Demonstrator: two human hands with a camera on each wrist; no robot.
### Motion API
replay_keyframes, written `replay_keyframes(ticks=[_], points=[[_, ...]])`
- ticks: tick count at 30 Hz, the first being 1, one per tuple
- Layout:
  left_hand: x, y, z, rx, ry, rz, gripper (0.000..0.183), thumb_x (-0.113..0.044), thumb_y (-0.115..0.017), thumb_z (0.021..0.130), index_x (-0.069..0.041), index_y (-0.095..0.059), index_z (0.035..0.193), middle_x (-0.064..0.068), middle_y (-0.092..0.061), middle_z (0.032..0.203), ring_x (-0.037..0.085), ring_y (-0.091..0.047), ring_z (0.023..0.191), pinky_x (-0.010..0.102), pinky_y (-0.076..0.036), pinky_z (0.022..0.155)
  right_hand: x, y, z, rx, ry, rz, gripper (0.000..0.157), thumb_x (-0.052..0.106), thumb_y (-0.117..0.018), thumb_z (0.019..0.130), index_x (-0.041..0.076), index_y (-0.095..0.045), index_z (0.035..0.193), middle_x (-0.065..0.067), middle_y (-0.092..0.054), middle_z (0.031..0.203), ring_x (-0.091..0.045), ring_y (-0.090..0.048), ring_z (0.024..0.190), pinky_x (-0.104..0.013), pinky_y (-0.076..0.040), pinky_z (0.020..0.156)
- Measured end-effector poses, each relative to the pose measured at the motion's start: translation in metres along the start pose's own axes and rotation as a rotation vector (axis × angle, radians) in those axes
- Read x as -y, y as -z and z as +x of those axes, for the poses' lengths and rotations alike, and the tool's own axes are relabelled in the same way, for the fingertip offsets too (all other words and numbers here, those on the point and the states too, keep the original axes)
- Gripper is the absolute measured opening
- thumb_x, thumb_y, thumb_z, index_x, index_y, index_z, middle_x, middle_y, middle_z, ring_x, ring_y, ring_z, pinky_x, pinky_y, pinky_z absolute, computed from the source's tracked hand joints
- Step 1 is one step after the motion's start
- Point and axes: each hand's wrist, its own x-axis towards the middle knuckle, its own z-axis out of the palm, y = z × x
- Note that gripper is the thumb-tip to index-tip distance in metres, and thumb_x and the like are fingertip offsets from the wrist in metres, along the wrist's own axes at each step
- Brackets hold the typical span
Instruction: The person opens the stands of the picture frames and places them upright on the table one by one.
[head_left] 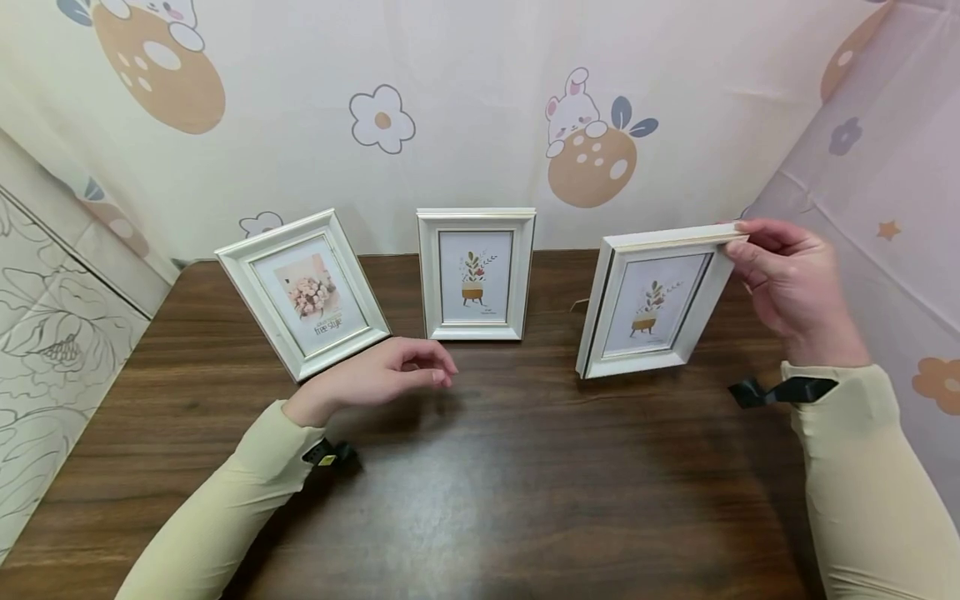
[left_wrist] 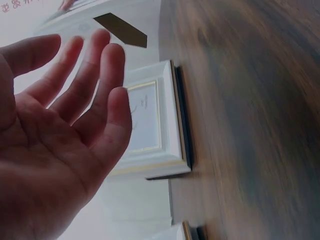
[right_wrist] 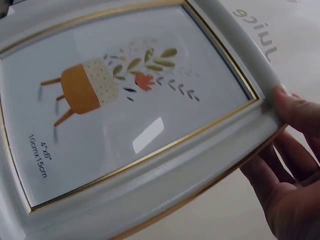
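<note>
At the upper right corner of a white picture frame with a potted-plant print (head_left: 652, 300), my right hand (head_left: 795, 279) pinches the edge, thumb in front and fingers behind. That frame stands tilted and turned toward the left; its print fills much of the right wrist view. My left hand (head_left: 382, 371) hovers over the table with loosely bent fingers and nothing in its grasp. Just behind it are a middle white picture frame (head_left: 476, 275), upright with a similar plant print, and a left white picture frame (head_left: 303, 292) with a bouquet print, leaning at an angle.
The three frames stand along the back of a dark wooden table (head_left: 480, 500). Behind them hangs a light curtain (head_left: 465, 100) with rabbits and flowers, and another patterned cloth (head_left: 900, 208) borders the right side. A dark stand flap (left_wrist: 122, 30) shows in the left wrist view.
</note>
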Motion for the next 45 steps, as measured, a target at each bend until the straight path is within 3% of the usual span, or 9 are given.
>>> replay_keyframes(ticks=[4, 11, 20, 25, 29, 45], points=[[0.003, 0.004, -0.009, 0.006, 0.021, 0.054, 0.019, -0.019, -0.058, 0.102, -0.007, -0.066, 0.115, 0.009, -0.072, 0.105, 0.017, -0.067, 0.099, 0.035, -0.052, 0.087, 0.0, -0.004, 0.001, -0.117, 0.018, -0.065, 0.026, -0.031, -0.057, 0.081, -0.02, -0.066, 0.103, -0.024, -0.072, 0.093, -0.029, -0.073, 0.079, -0.031, -0.06, 0.066], [0.011, 0.008, -0.025, -0.026, 0.056, 0.083, 0.022, -0.019, -0.057, 0.103, -0.004, -0.065, 0.116, 0.008, -0.072, 0.106, 0.021, -0.067, 0.101, 0.034, -0.052, 0.088, 0.0, -0.006, 0.002, -0.278, 0.017, -0.158, 0.028, -0.026, -0.067, 0.078, -0.016, -0.068, 0.103, -0.019, -0.072, 0.09, -0.025, -0.074, 0.076, -0.031, -0.059, 0.062], [0.013, 0.018, -0.037, -0.154, 0.104, 0.206, 0.018, -0.023, -0.06, 0.101, -0.014, -0.068, 0.114, 0.003, -0.07, 0.1, 0.017, -0.064, 0.09, 0.033, -0.051, 0.079, -0.001, -0.006, 0.008, -0.408, 0.053, -0.145, 0.031, -0.026, -0.071, 0.074, -0.015, -0.069, 0.103, -0.018, -0.069, 0.085, -0.024, -0.072, 0.072, -0.032, -0.059, 0.058], [0.015, 0.02, -0.04, -0.24, 0.108, 0.259, 0.015, -0.024, -0.061, 0.101, -0.016, -0.07, 0.111, 0.0, -0.07, 0.1, 0.01, -0.061, 0.091, 0.032, -0.051, 0.083, -0.007, -0.006, 0.009, -0.467, 0.086, -0.183, 0.032, -0.026, -0.074, 0.071, -0.015, -0.07, 0.101, -0.016, -0.069, 0.082, -0.021, -0.07, 0.068, -0.029, -0.058, 0.054], [0.016, 0.02, -0.04, -0.271, 0.092, 0.26, 0.014, -0.02, -0.06, 0.101, -0.015, -0.07, 0.109, -0.001, -0.07, 0.102, 0.01, -0.061, 0.092, 0.032, -0.052, 0.084, -0.011, -0.006, 0.009, -0.51, 0.115, -0.21, 0.034, -0.024, -0.078, 0.068, -0.014, -0.071, 0.099, -0.015, -0.069, 0.081, -0.019, -0.068, 0.067, -0.027, -0.057, 0.052], [0.016, 0.023, -0.038, -0.26, 0.095, 0.193, 0.012, -0.018, -0.06, 0.101, -0.016, -0.07, 0.108, 0.004, -0.072, 0.101, 0.012, -0.064, 0.089, 0.031, -0.053, 0.081, -0.027, 0.006, 0.004, -0.563, 0.108, -0.25, 0.033, -0.021, -0.079, 0.069, -0.011, -0.072, 0.1, -0.012, -0.069, 0.083, -0.016, -0.066, 0.07, -0.026, -0.057, 0.056]])
